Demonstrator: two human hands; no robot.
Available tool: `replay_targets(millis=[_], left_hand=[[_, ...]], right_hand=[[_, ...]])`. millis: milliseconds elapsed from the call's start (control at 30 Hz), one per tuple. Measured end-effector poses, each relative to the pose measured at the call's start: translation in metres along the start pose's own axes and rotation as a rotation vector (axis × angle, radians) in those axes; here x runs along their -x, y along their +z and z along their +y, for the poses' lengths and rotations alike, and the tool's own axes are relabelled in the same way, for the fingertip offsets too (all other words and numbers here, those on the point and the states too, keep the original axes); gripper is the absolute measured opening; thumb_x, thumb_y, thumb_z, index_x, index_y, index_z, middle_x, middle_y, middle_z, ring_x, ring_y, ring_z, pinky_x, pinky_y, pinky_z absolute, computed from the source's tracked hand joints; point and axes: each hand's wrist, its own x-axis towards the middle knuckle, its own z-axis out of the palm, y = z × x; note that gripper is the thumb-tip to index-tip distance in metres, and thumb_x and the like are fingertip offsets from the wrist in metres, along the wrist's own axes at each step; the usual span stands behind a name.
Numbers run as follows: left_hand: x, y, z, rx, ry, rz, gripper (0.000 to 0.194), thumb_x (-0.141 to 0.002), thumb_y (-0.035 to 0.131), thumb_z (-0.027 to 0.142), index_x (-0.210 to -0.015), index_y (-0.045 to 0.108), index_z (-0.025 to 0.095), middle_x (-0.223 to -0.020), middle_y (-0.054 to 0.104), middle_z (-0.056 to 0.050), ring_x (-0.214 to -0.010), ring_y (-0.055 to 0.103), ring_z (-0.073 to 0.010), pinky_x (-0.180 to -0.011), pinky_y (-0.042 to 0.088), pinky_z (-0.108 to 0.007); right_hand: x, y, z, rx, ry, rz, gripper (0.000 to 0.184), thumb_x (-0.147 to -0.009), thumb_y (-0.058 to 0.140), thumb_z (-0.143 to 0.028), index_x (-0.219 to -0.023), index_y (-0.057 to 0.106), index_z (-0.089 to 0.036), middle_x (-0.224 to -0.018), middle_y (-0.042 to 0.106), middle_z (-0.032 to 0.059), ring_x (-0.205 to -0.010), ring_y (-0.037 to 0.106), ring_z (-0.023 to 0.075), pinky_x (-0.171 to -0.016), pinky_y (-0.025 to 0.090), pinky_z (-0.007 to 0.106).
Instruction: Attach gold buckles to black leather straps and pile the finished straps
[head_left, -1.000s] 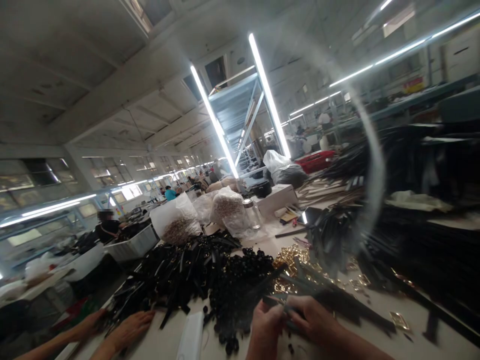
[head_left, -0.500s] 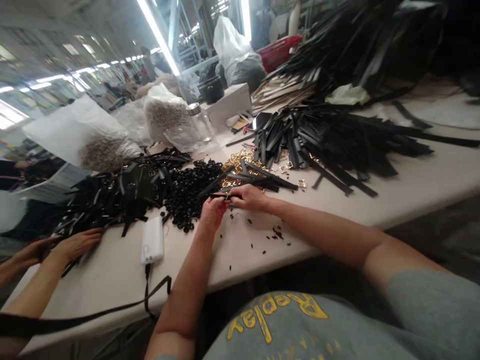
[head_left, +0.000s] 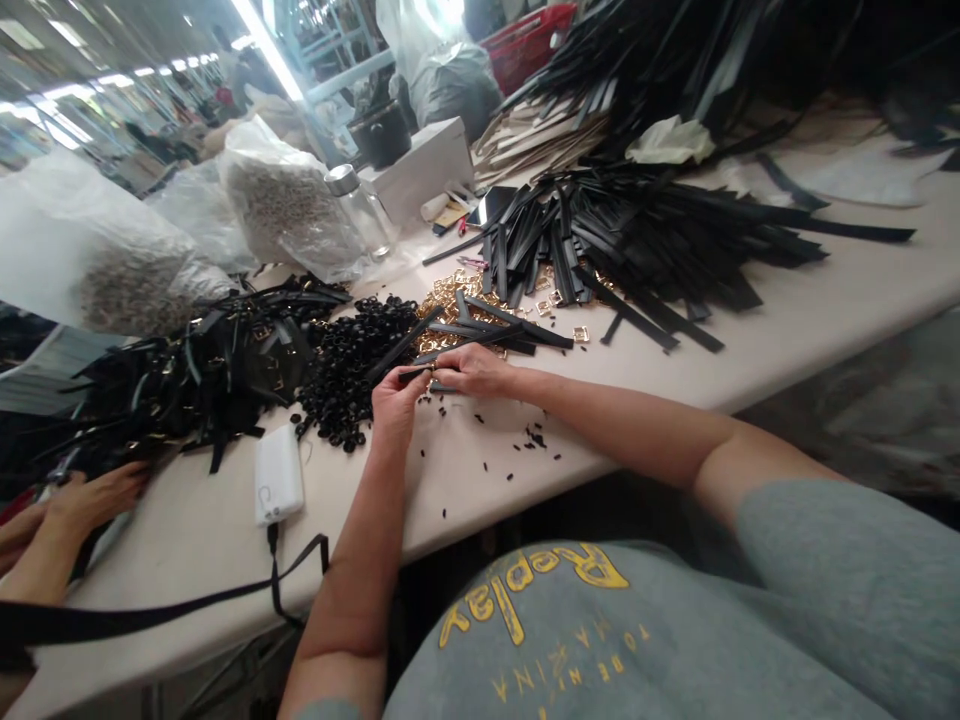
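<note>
Both my hands meet at the middle of the table, fingertips almost touching. My left hand point(head_left: 394, 398) pinches a short black strap point(head_left: 414, 375) between thumb and fingers. From the other side, my right hand point(head_left: 477, 371) is closed on the same strap's end, where a speck of gold metal shows; its exact shape is hidden by the fingers. Just beyond lie loose black strips point(head_left: 480, 328) over a pile of gold buckles point(head_left: 444, 295). To the left of them is a heap of small black loops point(head_left: 349, 360).
Finished-looking straps with buckles point(head_left: 217, 370) are heaped at left, near a co-worker's hands point(head_left: 94, 505). A white power bank point(head_left: 277, 475) with a cable lies closer. Behind stand a glass jar point(head_left: 360, 210) and plastic bags point(head_left: 281, 205); black strips point(head_left: 645, 230) spread at right.
My view has shifted, so the table's contents appear farther left and higher. My hands stay together on the strap, with only small finger movement. The co-worker's hands have moved toward the left edge.
</note>
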Motion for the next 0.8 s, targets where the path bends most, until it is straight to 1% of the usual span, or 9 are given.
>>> replay_targets(millis=[133, 233, 333, 400, 467, 567, 667, 733, 800], left_hand=[[0.003, 0.005, 0.005, -0.147, 0.15, 0.08, 0.03, -0.06, 0.084, 0.031, -0.078, 0.065, 0.015, -0.064, 0.062, 0.003, -0.056, 0.054, -0.0084, -0.055, 0.043, -0.019], [0.005, 0.007, 0.01, -0.127, 0.192, 0.089, 0.034, -0.061, 0.084, 0.034, -0.08, 0.062, 0.016, -0.066, 0.062, 0.003, -0.057, 0.057, -0.0093, -0.057, 0.046, -0.02], [0.005, 0.007, 0.012, 0.016, 0.109, -0.003, 0.042, -0.071, 0.076, 0.053, -0.083, 0.064, 0.015, -0.071, 0.066, -0.002, -0.062, 0.063, -0.0129, -0.062, 0.051, -0.024], [0.005, 0.006, 0.012, 0.107, 0.041, -0.062, 0.047, -0.073, 0.07, 0.061, -0.082, 0.065, 0.015, -0.075, 0.068, -0.005, -0.067, 0.066, -0.0145, -0.064, 0.053, -0.025], [0.005, 0.005, 0.012, 0.14, -0.008, -0.093, 0.044, -0.069, 0.076, 0.058, -0.081, 0.065, 0.017, -0.076, 0.068, -0.003, -0.065, 0.065, -0.0128, -0.061, 0.053, -0.022], [0.005, 0.003, 0.013, 0.149, -0.082, -0.144, 0.044, -0.059, 0.087, 0.045, -0.089, 0.067, 0.02, -0.085, 0.069, -0.002, -0.063, 0.064, -0.0105, -0.054, 0.05, -0.018], [0.004, 0.0, 0.014, 0.159, -0.197, -0.271, 0.051, -0.058, 0.088, 0.044, -0.098, 0.069, 0.019, -0.093, 0.071, -0.006, -0.069, 0.067, -0.0144, -0.057, 0.053, -0.022], [0.004, -0.002, 0.016, 0.14, -0.228, -0.319, 0.049, -0.057, 0.088, 0.042, -0.095, 0.07, 0.016, -0.089, 0.071, -0.007, -0.069, 0.067, -0.0154, -0.06, 0.053, -0.024], [0.004, -0.004, 0.018, 0.119, -0.204, -0.306, 0.044, -0.056, 0.088, 0.039, -0.087, 0.071, 0.014, -0.082, 0.07, -0.005, -0.064, 0.064, -0.0131, -0.059, 0.052, -0.023]], right_hand=[[-0.001, -0.003, -0.004, 0.097, 0.024, 0.059, 0.024, -0.088, 0.053, -0.026, -0.073, 0.064, -0.01, -0.059, 0.046, -0.0038, -0.059, 0.039, 0.0076, -0.057, 0.023, 0.021], [-0.001, -0.006, -0.006, 0.14, 0.044, 0.102, 0.026, -0.088, 0.054, -0.028, -0.072, 0.063, -0.01, -0.06, 0.047, -0.0031, -0.06, 0.038, 0.0079, -0.058, 0.022, 0.022], [-0.002, -0.01, -0.005, 0.131, 0.053, 0.128, 0.027, -0.088, 0.053, -0.028, -0.069, 0.061, -0.01, -0.061, 0.047, -0.0023, -0.06, 0.037, 0.0078, -0.059, 0.023, 0.022], [-0.002, -0.012, -0.003, 0.092, 0.042, 0.14, 0.028, -0.087, 0.052, -0.029, -0.067, 0.058, -0.01, -0.06, 0.045, -0.0024, -0.06, 0.037, 0.0077, -0.059, 0.023, 0.022], [-0.002, -0.013, -0.002, 0.026, 0.003, 0.124, 0.03, -0.086, 0.051, -0.031, -0.064, 0.055, -0.011, -0.059, 0.043, -0.0031, -0.058, 0.036, 0.0075, -0.058, 0.024, 0.021], [0.0, -0.012, -0.001, -0.082, -0.085, 0.035, 0.032, -0.084, 0.049, -0.035, -0.063, 0.052, -0.012, -0.059, 0.043, -0.0033, -0.058, 0.036, 0.0071, -0.058, 0.026, 0.02], [0.002, -0.013, 0.001, -0.111, -0.11, -0.071, 0.036, -0.084, 0.046, -0.04, -0.065, 0.056, -0.011, -0.061, 0.045, -0.0024, -0.058, 0.038, 0.0076, -0.057, 0.028, 0.02], [0.003, -0.014, 0.002, -0.079, -0.088, -0.13, 0.039, -0.084, 0.046, -0.043, -0.07, 0.06, -0.01, -0.062, 0.048, -0.0014, -0.058, 0.04, 0.0084, -0.056, 0.028, 0.02], [0.004, -0.016, 0.003, -0.021, -0.089, -0.174, 0.043, -0.085, 0.045, -0.047, -0.076, 0.065, -0.01, -0.064, 0.054, 0.0, -0.058, 0.044, 0.0097, -0.056, 0.03, 0.02]])
